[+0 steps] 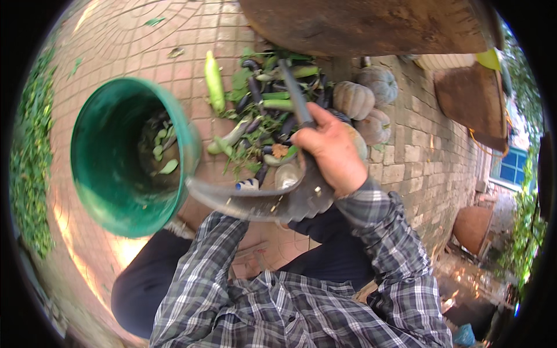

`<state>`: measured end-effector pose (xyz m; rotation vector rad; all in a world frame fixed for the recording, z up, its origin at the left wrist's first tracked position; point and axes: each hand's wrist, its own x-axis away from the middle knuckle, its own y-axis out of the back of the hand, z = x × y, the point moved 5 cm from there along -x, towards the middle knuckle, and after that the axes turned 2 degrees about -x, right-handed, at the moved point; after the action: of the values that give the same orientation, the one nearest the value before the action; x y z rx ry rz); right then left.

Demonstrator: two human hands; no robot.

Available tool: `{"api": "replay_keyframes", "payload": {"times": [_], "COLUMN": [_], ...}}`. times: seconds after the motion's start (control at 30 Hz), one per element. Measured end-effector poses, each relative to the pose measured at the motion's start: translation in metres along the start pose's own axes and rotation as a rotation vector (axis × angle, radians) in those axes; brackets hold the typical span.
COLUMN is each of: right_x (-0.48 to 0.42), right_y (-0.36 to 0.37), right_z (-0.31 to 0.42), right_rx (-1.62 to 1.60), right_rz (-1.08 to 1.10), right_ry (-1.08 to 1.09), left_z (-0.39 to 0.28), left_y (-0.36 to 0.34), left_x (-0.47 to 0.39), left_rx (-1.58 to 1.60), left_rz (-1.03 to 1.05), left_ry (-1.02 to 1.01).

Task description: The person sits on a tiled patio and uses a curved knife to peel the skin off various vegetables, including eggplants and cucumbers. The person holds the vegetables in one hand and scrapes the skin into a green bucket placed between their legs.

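My right hand (333, 152) grips the handle of a dark dustpan-like scoop (261, 204), which is blurred. Small pale scraps lie on its pan, which reaches left towards the rim of a green plastic bucket (100, 174). Tipped towards me, the bucket holds green pods or leaves and dark debris low inside. My left hand is hidden behind the scoop, with only its plaid sleeve (209, 256) showing. Beyond the scoop lies a heap of eggplants (254, 89), long green vegetables (278, 105) and leafy stems (243, 158). A blue-and-white object (248, 185) shows above the pan, too partly covered to name.
Several ribbed pumpkins (354, 100) sit right of the heap. A pale green gourd (214, 82) lies on the brick paving (174, 52). A large brown, worn surface (370, 28) overhangs the far side. Farther right stands a brown tub (470, 104) with orange rope.
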<state>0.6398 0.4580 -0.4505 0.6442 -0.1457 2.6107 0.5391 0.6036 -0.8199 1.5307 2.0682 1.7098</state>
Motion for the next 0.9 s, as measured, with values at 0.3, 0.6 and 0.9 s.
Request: {"api": "replay_keyframes", "payload": {"times": [0.3, 0.6, 0.9], "right_x": [-0.012, -0.037, -0.013], "right_y": [-0.016, -0.054, -0.105], "right_z": [0.005, 0.025, 0.017], "right_rx": [-0.049, 0.106, -0.074], "right_rz": [0.092, 0.135, 0.263], "right_ry": [-0.048, 0.177, 0.174], "left_z": [-0.025, 0.005, -0.008], "left_y": [0.111, 0.29, 0.318], "left_x": [0.043, 0.195, 0.237], "left_rx": [0.462, 2.065, 2.449], "left_rz": [0.193, -0.507, -0.429], "left_ry": [-0.043, 0.041, -0.211]}}
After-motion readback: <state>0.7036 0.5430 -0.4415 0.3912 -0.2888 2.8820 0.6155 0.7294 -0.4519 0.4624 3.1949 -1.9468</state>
